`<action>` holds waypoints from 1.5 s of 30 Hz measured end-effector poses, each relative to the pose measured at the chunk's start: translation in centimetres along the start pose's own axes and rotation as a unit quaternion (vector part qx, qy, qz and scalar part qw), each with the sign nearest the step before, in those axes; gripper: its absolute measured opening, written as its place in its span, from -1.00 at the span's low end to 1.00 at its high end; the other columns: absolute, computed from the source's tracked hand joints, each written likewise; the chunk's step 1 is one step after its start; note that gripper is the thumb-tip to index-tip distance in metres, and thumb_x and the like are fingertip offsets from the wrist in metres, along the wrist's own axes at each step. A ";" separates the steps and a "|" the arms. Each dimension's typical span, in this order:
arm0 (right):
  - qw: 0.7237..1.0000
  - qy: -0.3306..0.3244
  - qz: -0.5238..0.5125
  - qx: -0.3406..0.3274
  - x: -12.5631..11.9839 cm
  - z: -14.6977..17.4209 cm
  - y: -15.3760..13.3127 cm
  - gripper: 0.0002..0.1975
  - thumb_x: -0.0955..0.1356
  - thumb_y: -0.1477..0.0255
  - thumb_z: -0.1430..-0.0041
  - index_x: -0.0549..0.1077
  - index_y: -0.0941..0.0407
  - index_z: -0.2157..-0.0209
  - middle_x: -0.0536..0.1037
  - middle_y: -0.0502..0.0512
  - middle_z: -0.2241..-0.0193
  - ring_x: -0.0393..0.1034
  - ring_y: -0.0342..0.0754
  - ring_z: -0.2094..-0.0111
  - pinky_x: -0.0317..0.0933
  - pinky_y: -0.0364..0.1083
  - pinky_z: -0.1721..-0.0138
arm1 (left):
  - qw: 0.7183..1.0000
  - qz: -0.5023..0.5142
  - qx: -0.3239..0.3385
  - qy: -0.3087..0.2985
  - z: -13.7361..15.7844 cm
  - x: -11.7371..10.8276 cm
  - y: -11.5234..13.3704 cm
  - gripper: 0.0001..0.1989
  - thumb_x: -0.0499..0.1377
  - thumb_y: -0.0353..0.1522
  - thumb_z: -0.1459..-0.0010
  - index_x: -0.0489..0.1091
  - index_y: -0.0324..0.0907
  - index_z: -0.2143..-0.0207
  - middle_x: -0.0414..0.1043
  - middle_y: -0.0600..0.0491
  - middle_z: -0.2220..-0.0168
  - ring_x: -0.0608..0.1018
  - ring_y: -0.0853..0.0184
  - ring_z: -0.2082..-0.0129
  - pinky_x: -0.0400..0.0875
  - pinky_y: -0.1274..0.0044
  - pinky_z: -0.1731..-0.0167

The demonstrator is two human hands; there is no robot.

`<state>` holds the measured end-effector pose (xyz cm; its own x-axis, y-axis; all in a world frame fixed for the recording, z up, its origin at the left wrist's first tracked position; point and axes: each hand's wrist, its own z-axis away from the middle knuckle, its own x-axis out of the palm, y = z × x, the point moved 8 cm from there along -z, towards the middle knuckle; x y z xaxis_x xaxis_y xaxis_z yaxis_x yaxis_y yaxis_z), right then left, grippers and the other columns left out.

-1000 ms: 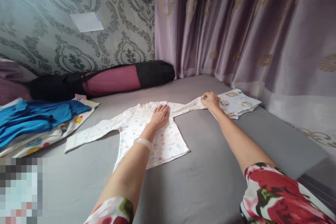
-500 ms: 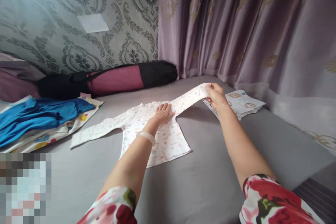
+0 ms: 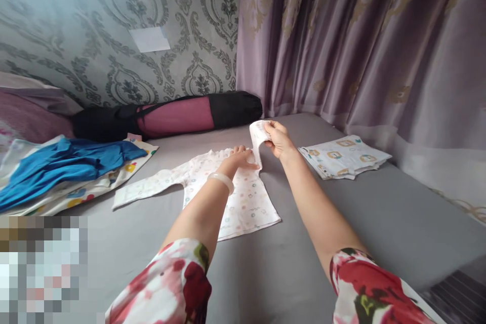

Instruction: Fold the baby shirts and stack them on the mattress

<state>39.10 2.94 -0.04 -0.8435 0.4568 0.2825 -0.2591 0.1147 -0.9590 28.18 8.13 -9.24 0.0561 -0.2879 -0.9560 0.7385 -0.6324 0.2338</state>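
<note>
- The white shirt lies spread on the grey sheet.
- The left hand rests on its upper part, fingers a little apart.
- The right hand is clamped on one sleeve end, lifted above the sheet.
- Small coloured prints on the shirt are too tiny to read.
- The wall carries a white paper; I cannot tell if it bears writing.

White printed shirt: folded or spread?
Mostly spread: the shirt's body lies flat, one sleeve outstretched; the right hand holds the other sleeve raised.
</note>
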 end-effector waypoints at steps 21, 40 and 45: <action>0.981 -0.025 0.179 0.076 9.4 1.7 10.0 -0.82 0.27 0.44 -0.23 0.41 0.15 0.14 0.46 -0.01 0.45 0.32 -0.20 0.54 0.06 -0.29 0.67 | 0.826 0.352 -0.223 0.379 13.8 1.6 -14.8 -0.63 0.02 -0.52 -0.14 0.36 -0.23 -0.01 0.52 -0.05 0.16 0.53 0.28 0.14 0.39 0.44 0.05; 0.847 -0.215 0.475 -0.100 15.3 5.5 14.8 -0.71 0.19 0.54 -0.28 0.50 0.12 0.11 0.57 0.12 0.09 0.43 -0.05 0.04 0.24 -0.13 -0.02 | 0.853 0.291 -0.148 0.406 14.3 1.0 -13.2 -0.42 -0.06 -0.56 0.06 0.44 -0.19 -0.02 0.47 -0.06 -0.02 0.44 0.21 -0.07 0.27 0.36 -0.15; 0.724 -0.247 0.609 -0.207 15.1 7.6 14.0 -0.63 0.13 0.53 -0.30 0.45 0.13 0.00 0.47 0.18 -0.05 0.29 0.01 -0.09 0.11 -0.05 -0.11 | 0.858 0.273 -0.174 0.398 14.3 0.8 -13.2 -0.56 -0.09 -0.49 -0.05 0.51 -0.21 0.15 0.50 -0.08 0.06 0.47 0.21 -0.01 0.30 0.39 -0.13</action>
<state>19.19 4.73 -9.02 -0.4191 0.0808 -0.9043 0.8966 0.1939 -0.3982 8.85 5.98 -10.58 0.7964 0.1984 -0.5712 0.6047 -0.2661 0.7507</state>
